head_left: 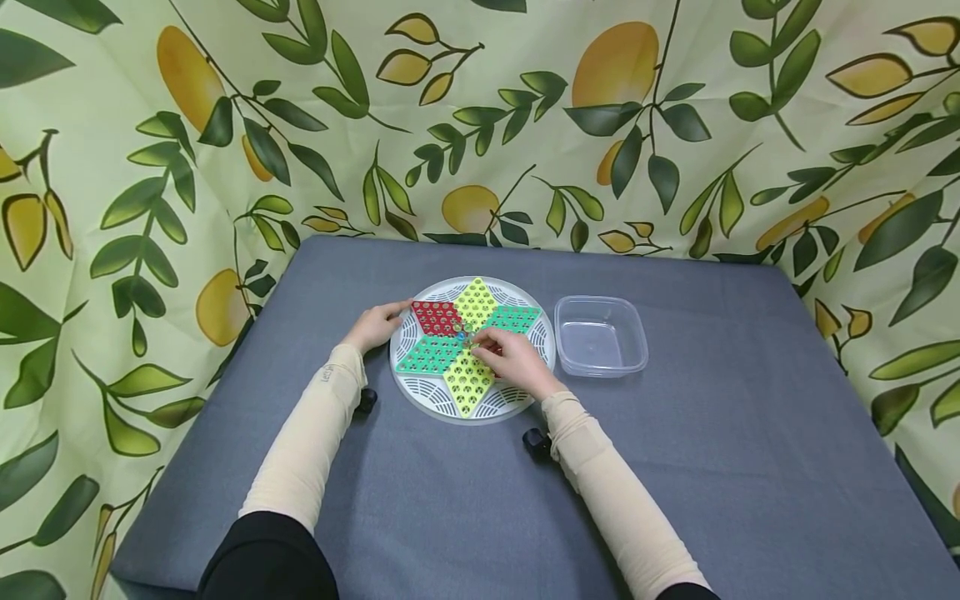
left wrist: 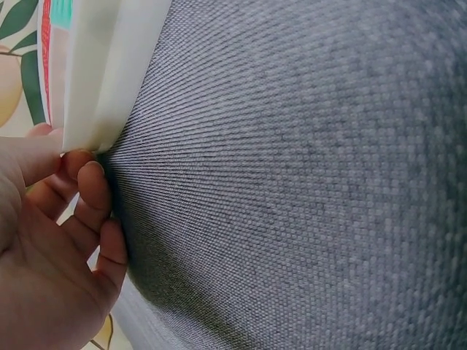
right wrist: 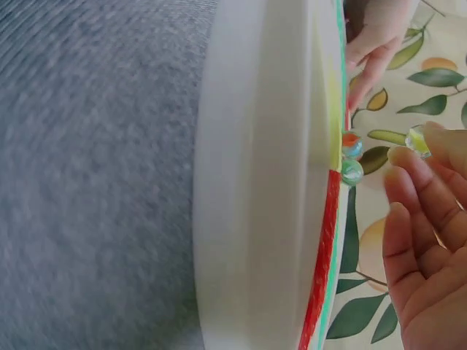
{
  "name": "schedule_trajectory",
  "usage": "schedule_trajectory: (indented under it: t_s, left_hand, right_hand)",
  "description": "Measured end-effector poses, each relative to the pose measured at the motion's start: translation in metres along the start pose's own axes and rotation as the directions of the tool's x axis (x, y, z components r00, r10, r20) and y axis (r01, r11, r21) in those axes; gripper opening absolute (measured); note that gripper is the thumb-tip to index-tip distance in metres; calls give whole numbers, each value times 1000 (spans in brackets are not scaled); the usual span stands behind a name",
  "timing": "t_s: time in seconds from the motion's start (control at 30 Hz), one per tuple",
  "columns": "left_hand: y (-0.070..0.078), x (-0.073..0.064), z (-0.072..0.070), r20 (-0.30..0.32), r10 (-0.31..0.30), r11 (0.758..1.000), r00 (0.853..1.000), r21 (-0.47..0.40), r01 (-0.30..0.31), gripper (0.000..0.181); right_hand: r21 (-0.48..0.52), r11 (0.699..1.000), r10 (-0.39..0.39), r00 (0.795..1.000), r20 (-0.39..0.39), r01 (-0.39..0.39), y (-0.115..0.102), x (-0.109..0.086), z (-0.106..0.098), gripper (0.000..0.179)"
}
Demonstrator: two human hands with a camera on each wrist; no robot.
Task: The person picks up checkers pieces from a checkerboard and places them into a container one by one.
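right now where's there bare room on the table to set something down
The widest bare patch of table lies right of the clear container; another, between the beige sleeves in front of the board. The board's middle is crowded with marbles and the right hand; the left hand takes its left edge. The gap between board and container is tight.

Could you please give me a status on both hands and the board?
Left hand holding game board by its rim. Right hand pinching a marble above it. Other marbles near centre. Nothing apparently blocking; plastic tub alongside.
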State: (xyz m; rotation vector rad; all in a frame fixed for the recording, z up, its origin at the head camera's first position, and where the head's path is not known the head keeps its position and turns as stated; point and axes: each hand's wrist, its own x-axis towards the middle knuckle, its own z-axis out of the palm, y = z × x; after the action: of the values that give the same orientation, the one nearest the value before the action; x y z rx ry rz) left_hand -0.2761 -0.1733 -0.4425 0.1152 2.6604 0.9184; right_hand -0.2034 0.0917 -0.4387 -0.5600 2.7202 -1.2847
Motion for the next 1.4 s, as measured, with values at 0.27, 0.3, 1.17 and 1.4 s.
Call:
schedule_trajectory:
  t_s: [0.27,0.3,1.17,1.4]
  left_hand:
    - [-1,0,0,-3,-7,1000,1000,2,7,46]
    - [-1,0,1,-3,-7,1000,1000,4,7,46]
    - [-3,2,0,-12,7,1000,1000,8,-7,46]
    - [-4,3,0,-9,14,1000,1000,8,-14,46]
  right_hand:
    - [87,996,-12,998,-62,17,-1,-2,-12,20]
    - [100,995,-14,997,-72,21,0,-2,-14,21]
    - [235,971,112,956,-271,-47,20,-21,-67,27]
    - [250,967,144,929,-340,-58,32,-27,-78,28]
